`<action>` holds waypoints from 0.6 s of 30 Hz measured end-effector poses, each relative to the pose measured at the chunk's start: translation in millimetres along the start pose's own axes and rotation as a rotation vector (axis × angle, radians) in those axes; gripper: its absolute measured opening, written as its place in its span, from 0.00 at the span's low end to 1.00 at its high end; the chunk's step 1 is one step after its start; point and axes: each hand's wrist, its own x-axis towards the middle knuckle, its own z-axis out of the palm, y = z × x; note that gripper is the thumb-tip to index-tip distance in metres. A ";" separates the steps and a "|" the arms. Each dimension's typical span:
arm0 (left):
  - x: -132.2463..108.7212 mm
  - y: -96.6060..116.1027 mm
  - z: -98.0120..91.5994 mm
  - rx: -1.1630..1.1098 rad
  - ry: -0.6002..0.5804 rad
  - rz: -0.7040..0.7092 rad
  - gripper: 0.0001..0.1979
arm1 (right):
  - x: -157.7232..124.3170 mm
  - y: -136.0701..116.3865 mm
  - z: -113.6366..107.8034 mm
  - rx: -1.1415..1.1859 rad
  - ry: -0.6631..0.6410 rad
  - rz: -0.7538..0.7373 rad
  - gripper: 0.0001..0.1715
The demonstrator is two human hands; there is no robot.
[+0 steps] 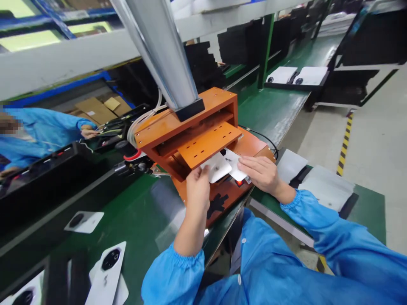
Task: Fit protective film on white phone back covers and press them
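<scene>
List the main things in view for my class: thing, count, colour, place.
Press: one, orange, centre
Cylinder: one, silver, above press
Press panels: two, white, between hands
Other panels: at least four, white, lower left
Bench: at least one, green, beneath press
Tray: one, black, upper right
Tray panels: two, white, in tray
Sheets: at least two, whitish, right
Boxes: several, brown, upper left
Co-worker: one, blue-sleeved, left
Left hand: one, bare, at press
Right hand: one, bare, at press
Sleeves: two, blue, below
</scene>
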 end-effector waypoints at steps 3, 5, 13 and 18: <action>-57.7 -11.9 -28.8 0.025 -0.175 -0.123 0.17 | 21.1 5.9 16.3 0.029 -0.037 -0.025 0.20; -100.2 -28.2 -48.3 0.129 -0.202 -0.111 0.17 | 36.4 9.4 26.3 0.038 -0.117 -0.061 0.20; -165.3 -83.6 -81.0 0.419 -0.276 0.317 0.14 | 78.7 15.7 37.7 0.069 -0.460 -0.137 0.18; -154.9 -75.0 -75.5 0.455 -0.368 0.491 0.09 | 85.2 17.4 28.4 0.158 -0.579 -0.109 0.17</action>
